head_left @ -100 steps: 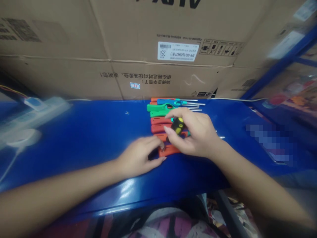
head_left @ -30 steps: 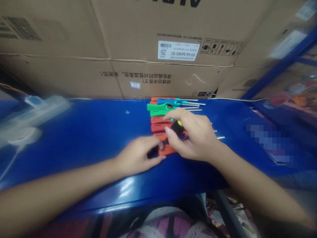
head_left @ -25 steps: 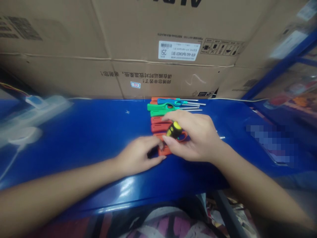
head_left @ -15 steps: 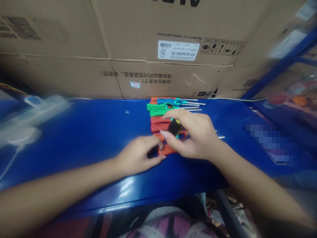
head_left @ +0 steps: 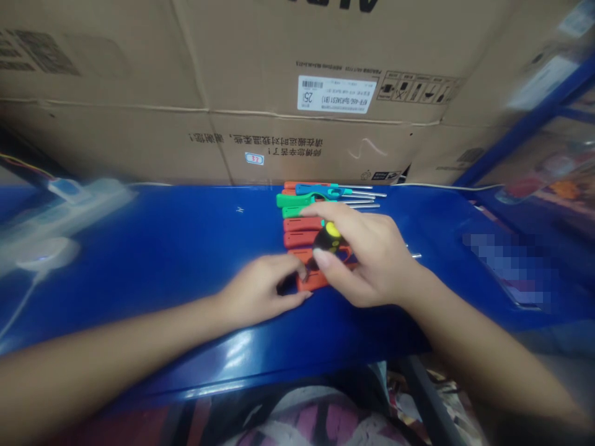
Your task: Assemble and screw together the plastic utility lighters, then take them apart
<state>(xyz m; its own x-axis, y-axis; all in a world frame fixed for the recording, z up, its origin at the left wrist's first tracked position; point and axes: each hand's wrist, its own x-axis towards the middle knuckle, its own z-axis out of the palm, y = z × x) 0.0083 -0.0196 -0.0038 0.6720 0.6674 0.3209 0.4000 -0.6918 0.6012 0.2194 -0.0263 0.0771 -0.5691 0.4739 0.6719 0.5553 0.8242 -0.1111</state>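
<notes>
My right hand [head_left: 374, 254] gripped the tool [head_left: 331, 230], just rolled to show more yellow, so turning seemed under way (tip hidden). My left hand [head_left: 260, 290] pinched the nearest orange lighter [head_left: 316, 282] on the tabletop [head_left: 195, 235].

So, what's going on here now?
A person's right hand grips a tool with a yellow-and-black handle; its working end is hidden. The left hand has its fingertips at the end of the nearest orange lighter. Other lighters lie lined up behind it on the blue table, before a cardboard box.
</notes>
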